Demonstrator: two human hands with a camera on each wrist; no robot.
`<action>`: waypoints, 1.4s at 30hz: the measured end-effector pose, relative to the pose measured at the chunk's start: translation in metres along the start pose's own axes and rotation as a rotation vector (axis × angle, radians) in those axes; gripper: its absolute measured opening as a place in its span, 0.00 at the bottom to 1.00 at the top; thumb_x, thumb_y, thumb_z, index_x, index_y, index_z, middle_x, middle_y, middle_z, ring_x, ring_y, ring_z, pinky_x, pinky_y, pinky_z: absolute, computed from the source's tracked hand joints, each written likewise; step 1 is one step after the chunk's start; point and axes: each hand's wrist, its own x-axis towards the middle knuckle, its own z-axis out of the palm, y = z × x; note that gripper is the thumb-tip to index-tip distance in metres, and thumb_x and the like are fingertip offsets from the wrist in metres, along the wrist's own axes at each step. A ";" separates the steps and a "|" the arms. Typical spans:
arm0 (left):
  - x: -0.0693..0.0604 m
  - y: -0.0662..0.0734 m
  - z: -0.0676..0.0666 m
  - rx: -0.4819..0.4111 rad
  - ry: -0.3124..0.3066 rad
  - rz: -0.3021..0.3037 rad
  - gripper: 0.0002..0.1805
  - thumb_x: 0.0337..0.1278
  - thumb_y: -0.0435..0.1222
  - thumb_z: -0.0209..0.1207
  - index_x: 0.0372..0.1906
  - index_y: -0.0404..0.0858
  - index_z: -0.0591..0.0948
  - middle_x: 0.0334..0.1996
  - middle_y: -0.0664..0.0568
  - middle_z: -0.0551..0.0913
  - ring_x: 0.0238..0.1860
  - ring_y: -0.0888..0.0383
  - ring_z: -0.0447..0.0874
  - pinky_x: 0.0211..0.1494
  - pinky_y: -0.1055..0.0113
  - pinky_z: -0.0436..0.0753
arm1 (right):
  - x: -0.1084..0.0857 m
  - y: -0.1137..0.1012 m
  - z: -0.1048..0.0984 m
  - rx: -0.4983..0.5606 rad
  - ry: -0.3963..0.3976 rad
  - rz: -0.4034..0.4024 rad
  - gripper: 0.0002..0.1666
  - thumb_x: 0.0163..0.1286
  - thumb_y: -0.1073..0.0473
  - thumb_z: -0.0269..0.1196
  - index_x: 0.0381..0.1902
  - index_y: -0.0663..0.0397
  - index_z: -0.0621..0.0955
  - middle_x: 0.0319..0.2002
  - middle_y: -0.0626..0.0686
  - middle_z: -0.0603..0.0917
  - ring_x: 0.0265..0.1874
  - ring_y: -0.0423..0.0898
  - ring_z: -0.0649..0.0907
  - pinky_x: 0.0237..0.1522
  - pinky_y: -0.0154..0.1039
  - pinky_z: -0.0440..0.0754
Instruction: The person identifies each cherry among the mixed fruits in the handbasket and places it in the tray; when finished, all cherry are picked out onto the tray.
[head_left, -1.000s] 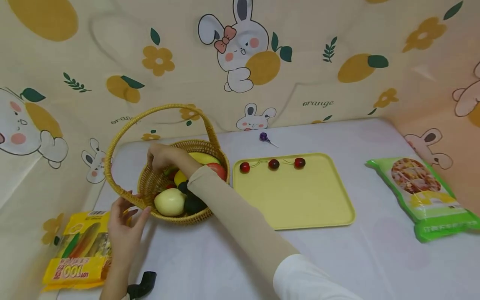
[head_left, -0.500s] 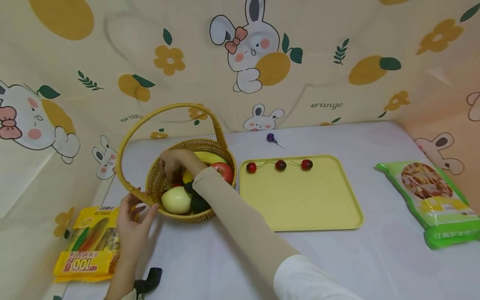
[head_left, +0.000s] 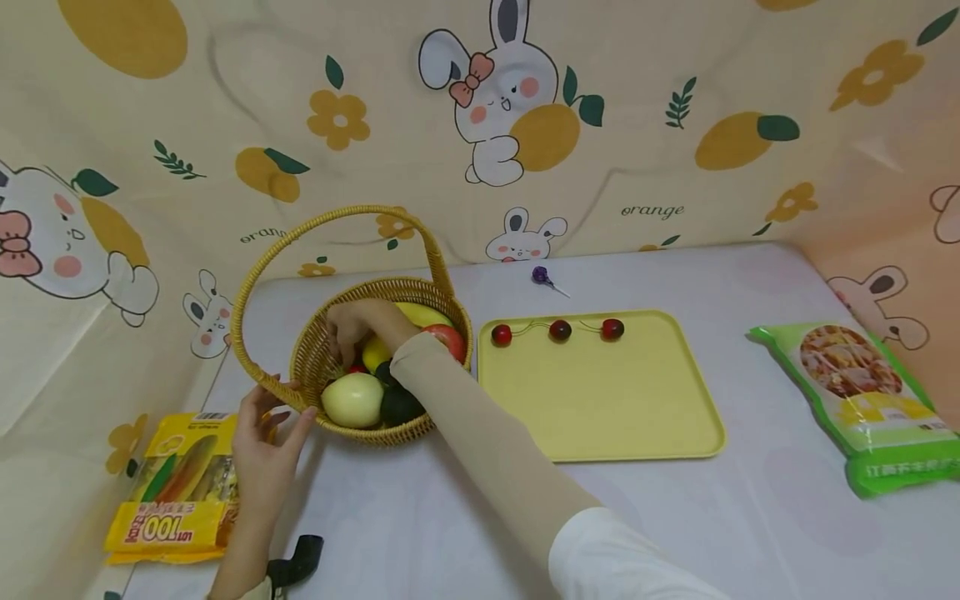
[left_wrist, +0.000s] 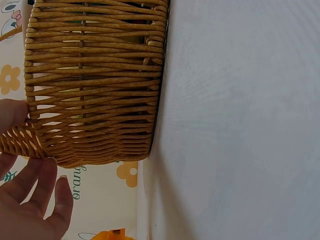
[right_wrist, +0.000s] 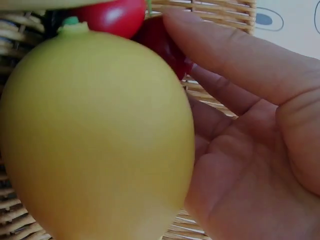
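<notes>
A woven wicker basket [head_left: 308,354] with a tall hoop handle stands on the table at left, filled with fruit. My left hand [head_left: 270,442] grips it at the near-left rim, by the foot of the handle; in the left wrist view, the thumb and fingers lie on either side of the weave. Deep inside the basket, my right hand [head_left: 358,323] pinches a dark red cherry [right_wrist: 162,44] between thumb and fingers. Beside it are a bright red fruit [right_wrist: 117,19] and a large pale yellow fruit [right_wrist: 100,130]. A banana [head_left: 423,314] and a red apple [head_left: 448,340] show behind the right wrist.
Right of the basket lies a yellow tray [head_left: 600,400] with three cherries [head_left: 560,331] along its far edge. A purple lollipop [head_left: 542,275] sits behind it. A green food bag [head_left: 862,400] lies far right, a yellow packet [head_left: 176,492] at left.
The head view has shifted, so everything sits a little further right. My right hand stays in the basket and its fingers have moved slightly. The left hand keeps its grip on the rim.
</notes>
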 end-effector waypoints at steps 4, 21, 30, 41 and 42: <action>0.000 0.001 0.000 -0.011 -0.005 0.007 0.32 0.56 0.21 0.65 0.67 0.34 0.71 0.55 0.42 0.79 0.54 0.58 0.74 0.55 0.72 0.74 | -0.007 -0.001 -0.005 0.067 0.035 -0.057 0.12 0.60 0.73 0.69 0.43 0.70 0.84 0.34 0.54 0.84 0.27 0.42 0.78 0.32 0.34 0.80; 0.002 0.002 -0.002 0.057 0.010 0.013 0.31 0.58 0.24 0.65 0.66 0.38 0.72 0.54 0.44 0.79 0.53 0.60 0.75 0.55 0.75 0.74 | -0.155 0.020 -0.007 0.240 0.372 -0.595 0.14 0.67 0.68 0.67 0.50 0.64 0.81 0.47 0.54 0.82 0.46 0.45 0.81 0.52 0.37 0.82; 0.001 0.004 -0.003 0.070 0.020 0.005 0.31 0.57 0.23 0.66 0.66 0.36 0.73 0.54 0.43 0.79 0.53 0.61 0.75 0.53 0.76 0.74 | -0.223 0.095 0.036 0.321 0.681 -0.504 0.17 0.64 0.71 0.68 0.52 0.65 0.81 0.48 0.56 0.83 0.47 0.48 0.82 0.51 0.43 0.83; -0.001 0.005 0.000 0.038 0.008 -0.005 0.31 0.56 0.22 0.66 0.66 0.36 0.72 0.54 0.44 0.79 0.52 0.60 0.74 0.54 0.76 0.74 | -0.239 0.142 0.060 0.207 0.717 -0.286 0.20 0.59 0.73 0.71 0.50 0.70 0.82 0.43 0.58 0.85 0.43 0.52 0.83 0.48 0.46 0.84; -0.001 0.005 0.001 0.040 0.007 -0.005 0.31 0.56 0.22 0.66 0.66 0.36 0.72 0.54 0.44 0.79 0.52 0.60 0.74 0.54 0.76 0.74 | -0.237 0.146 0.060 0.194 0.702 -0.265 0.19 0.59 0.73 0.71 0.50 0.71 0.82 0.42 0.58 0.85 0.42 0.52 0.83 0.47 0.44 0.84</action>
